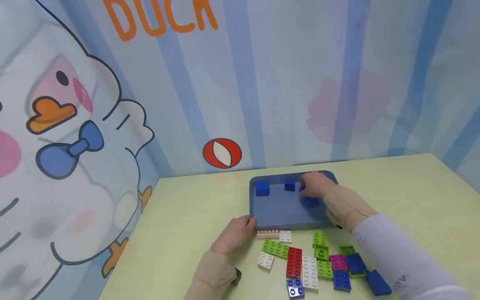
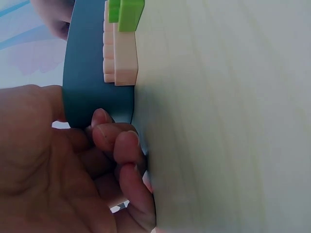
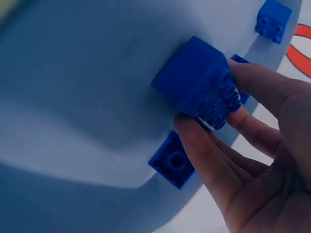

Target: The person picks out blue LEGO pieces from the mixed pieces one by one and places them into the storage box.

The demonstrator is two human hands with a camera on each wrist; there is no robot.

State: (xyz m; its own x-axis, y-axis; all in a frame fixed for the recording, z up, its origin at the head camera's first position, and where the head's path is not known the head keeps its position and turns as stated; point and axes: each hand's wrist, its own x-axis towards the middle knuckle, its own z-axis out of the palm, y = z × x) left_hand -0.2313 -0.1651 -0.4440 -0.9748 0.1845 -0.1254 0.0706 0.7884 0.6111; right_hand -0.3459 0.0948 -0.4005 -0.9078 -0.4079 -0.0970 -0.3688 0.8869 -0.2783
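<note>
Inside the grey-blue tray (image 1: 281, 213), my right hand (image 1: 316, 184) pinches a blue toy brick (image 3: 192, 73) between thumb and fingers, its studs turned toward the palm. Other blue bricks lie around it in the tray: one in the back left corner (image 1: 262, 189), another along the back wall (image 1: 290, 185), and a blue brick with its hollow underside showing (image 3: 172, 161) close to my fingers. At the tray's front left corner, my left hand (image 1: 234, 234) holds the wall, thumb on one side and curled fingers on the other.
In front of the tray lie loose bricks: a pink brick (image 1: 268, 234), a red brick (image 1: 294, 262), a long white brick (image 1: 310, 273), several green ones and a magenta brick (image 1: 338, 262). Blue pieces (image 1: 378, 283) lie under my right forearm. A printed curtain (image 1: 285, 83) stands behind the table (image 1: 195, 200).
</note>
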